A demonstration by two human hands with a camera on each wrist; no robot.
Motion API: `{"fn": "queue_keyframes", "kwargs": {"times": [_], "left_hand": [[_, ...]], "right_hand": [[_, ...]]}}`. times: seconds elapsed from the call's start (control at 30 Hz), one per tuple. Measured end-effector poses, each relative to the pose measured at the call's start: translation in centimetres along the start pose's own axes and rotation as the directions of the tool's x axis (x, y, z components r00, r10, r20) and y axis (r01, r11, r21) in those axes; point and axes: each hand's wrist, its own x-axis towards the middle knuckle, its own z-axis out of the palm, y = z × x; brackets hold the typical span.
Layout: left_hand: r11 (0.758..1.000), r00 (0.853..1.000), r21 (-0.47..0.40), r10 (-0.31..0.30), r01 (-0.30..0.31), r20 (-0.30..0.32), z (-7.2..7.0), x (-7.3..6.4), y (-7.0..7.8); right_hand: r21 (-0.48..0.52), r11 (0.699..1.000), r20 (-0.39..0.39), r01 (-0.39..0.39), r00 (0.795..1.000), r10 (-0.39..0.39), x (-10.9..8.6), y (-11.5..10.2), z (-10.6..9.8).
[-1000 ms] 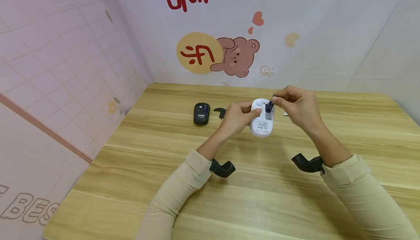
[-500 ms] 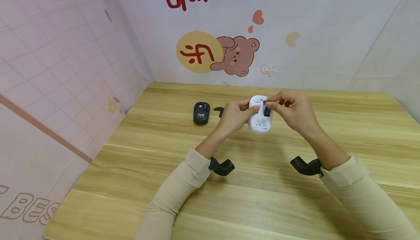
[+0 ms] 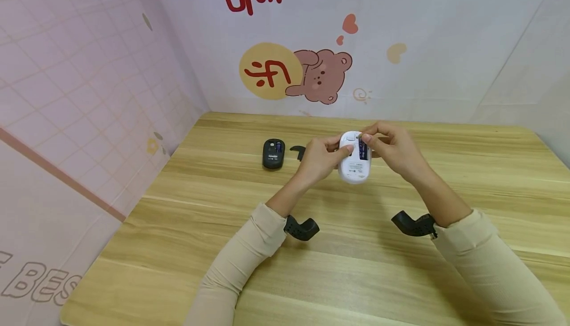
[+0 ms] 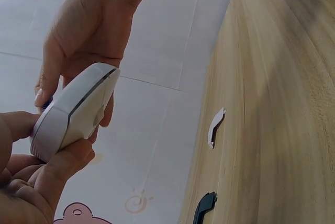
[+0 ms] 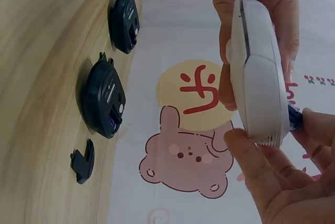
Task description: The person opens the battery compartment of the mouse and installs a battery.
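Note:
A white computer mouse (image 3: 355, 172) is held underside up above the table by my left hand (image 3: 319, 160), thumb on its base and fingers behind. A dark blue battery (image 3: 363, 151) lies in its uncovered bay. My right hand (image 3: 396, 150) is at the bay's upper end, its thumb on the battery. In the right wrist view, the battery (image 5: 296, 117) sticks out from the mouse's base against the right thumb, while another finger touches the mouse's opposite side. A white curved cover (image 4: 215, 128) rests on the table in the left wrist view.
A black mouse (image 3: 273, 154) lies underside up on the wooden table (image 3: 338, 271), a battery in its bay. Beside it is a black cover (image 3: 297, 151), partly behind my left hand. The right wrist view also shows a second black mouse (image 5: 103, 97). A printed cloth (image 3: 427, 59) hangs behind.
My right hand has brought the battery down from a tilt above the bay into it, and its thumb has shifted to the bay's upper end. The left hand keeps holding the white mouse.

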Motion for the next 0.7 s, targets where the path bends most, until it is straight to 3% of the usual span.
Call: {"fn": "queue_keyframes", "kwargs": {"times": [0.13, 0.37, 0.7], "left_hand": [[1.000, 1.000, 0.002, -0.002, 0.002, -0.004, 0.03, -0.03, -0.08], [1.000, 1.000, -0.009, -0.006, 0.006, -0.005, -0.02, -0.12, 0.04], [1.000, 1.000, -0.024, -0.006, 0.006, -0.010, -0.10, 0.06, 0.42]], "right_hand": [[0.056, 0.998, 0.020, -0.036, 0.999, 0.035, 0.00, 0.16, 0.03], [0.083, 0.993, -0.023, -0.080, 0.996, 0.083, 0.03, -0.19, 0.22], [0.077, 0.994, -0.062, -0.075, 0.995, 0.080, 0.12, 0.07, 0.06]]}}
